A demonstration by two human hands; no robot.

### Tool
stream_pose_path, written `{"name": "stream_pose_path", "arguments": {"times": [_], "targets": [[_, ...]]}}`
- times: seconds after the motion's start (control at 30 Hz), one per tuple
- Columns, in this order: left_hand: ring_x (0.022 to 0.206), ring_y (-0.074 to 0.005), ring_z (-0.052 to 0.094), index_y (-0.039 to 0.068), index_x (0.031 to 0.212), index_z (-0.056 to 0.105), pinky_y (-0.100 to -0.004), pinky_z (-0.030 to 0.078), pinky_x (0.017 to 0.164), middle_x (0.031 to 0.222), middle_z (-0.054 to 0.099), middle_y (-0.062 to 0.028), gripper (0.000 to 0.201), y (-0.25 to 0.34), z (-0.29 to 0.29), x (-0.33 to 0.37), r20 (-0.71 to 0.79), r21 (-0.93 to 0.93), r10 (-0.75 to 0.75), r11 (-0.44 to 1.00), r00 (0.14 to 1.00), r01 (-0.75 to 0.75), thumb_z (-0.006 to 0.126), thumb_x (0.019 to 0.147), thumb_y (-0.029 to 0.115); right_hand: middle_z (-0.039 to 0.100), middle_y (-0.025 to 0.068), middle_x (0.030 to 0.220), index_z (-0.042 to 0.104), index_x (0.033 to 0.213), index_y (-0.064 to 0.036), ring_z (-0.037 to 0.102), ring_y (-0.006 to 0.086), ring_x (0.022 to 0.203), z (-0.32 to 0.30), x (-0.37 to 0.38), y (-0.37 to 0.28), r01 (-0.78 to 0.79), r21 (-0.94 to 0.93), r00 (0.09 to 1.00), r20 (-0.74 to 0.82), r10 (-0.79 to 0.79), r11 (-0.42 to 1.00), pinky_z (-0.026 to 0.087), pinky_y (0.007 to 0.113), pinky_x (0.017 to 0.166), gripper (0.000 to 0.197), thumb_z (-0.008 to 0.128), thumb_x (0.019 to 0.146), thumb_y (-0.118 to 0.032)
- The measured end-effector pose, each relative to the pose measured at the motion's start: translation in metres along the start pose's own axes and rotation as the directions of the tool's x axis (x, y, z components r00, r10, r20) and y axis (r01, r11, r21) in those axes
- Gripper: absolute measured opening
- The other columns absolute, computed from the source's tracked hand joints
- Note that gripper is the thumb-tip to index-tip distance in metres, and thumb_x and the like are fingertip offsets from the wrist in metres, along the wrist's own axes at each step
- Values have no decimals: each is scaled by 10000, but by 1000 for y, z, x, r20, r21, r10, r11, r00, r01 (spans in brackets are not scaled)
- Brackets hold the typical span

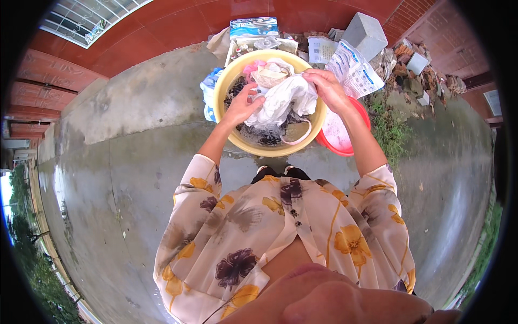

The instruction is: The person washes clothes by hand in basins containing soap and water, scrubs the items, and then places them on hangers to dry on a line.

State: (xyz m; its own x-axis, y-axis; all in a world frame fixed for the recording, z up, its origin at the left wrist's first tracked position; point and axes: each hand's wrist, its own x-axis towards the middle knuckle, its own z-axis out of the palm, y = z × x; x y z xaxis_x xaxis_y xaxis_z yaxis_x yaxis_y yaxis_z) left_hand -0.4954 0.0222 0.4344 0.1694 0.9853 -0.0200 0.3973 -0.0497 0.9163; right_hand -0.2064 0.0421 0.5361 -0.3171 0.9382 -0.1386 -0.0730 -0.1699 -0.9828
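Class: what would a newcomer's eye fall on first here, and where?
The large yellow basin at upper centre probably draws the eye first, with bunched white cloth between the left hand and the right hand. Just right of it, partly hidden by the right forearm, is a bright red basin.

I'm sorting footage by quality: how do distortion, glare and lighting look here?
Head view: fisheye distortion bows the red wall, and the corners are black; head view: pale glare streaks the concrete floor toward both sides; head view: lighting looks soft, the white cloth bright but its folds visible.
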Motion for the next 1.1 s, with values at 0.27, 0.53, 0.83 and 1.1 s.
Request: {"name": "stream_pose_path", "arguments": {"times": [0.27, 0.53, 0.83, 1.1], "targets": [[814, -150, 638, 1, 1035, 617, -331, 527, 754, 891, 649, -34, 245, 15, -38, 5, -150, -387, -120, 921, 981, 54, 535, 1019, 232, 693, -10, 916, 743, 1016, 7, 598, 84, 860, -10, -15, -42, 85, -321, 969, -196, -153, 943, 471, 252, 794, 313, 634, 976, -284], [823, -104, 597, 70, 1027, 563, -305, 524, 762, 928, 610, -11, 179, 169, -109, 18, -235, -501, 115, 837, 965, -221, 463, 1034, 218, 647, -59, 888, 723, 1067, -61, 537, 32, 804, -26, -3, -92, 324, -320, 892, -210, -400, 890, 448, 233, 721, 337, 614, 1007, -375], [889, -109, 574, 51, 1027, 663, -265, 455, 776, 967, 641, 9, 206, 177, -118, 25, 65, 89, 291, 951, 955, -296, 618, 993, 249, 673, -36, 887, 723, 1029, -33, 560, 54, 813, -5, -31, -37, 136, -444, 979, 195, -53, 885, 475, 255, 752, 322, 630, 998, -339], [841, -252, 593, 36, 929, 690, -371, 473, 768, 837, 649, -113, 324, 75, -96, -22, 141, 289, 136, 942, 981, -172, 625, 972, 351, 708, 151, 857, 698, 1088, -17, 675, 269, 834, 5, -48, 68, 33, -771, 918, 276, 286, 636, 515, 387, 820, 378, 514, 1008, -338]]}}
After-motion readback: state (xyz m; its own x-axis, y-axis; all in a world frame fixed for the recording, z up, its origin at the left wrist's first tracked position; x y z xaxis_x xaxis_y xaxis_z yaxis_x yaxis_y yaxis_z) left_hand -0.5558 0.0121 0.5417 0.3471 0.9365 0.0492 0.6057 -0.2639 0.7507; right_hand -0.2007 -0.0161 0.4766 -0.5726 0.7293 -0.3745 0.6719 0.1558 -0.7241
